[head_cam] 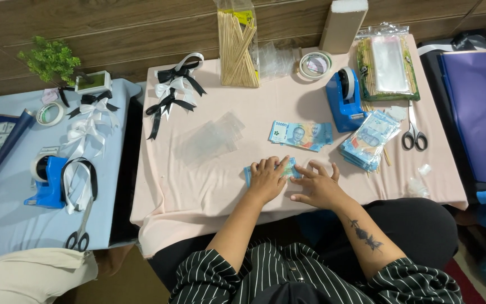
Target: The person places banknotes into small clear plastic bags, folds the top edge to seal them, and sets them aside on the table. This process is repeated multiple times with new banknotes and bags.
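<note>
Both hands, left hand (267, 179) and right hand (317, 187), pressed flat, fingers spread, on a blue banknote (288, 169). Laid on pink tablecloth (209, 180) against wood-panelled wall (142, 28). Mostly covered, note's face unreadable.

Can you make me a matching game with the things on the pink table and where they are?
Things:
1. scissors
2. bundle of wooden sticks
3. black and white ribbon bows
4. folded banknote

Places:
A. under both hands
B. far left of the table
C. right side, by the stack of banknotes
D. standing at the back edge

Pairs: 1-C, 2-D, 3-B, 4-A
</note>
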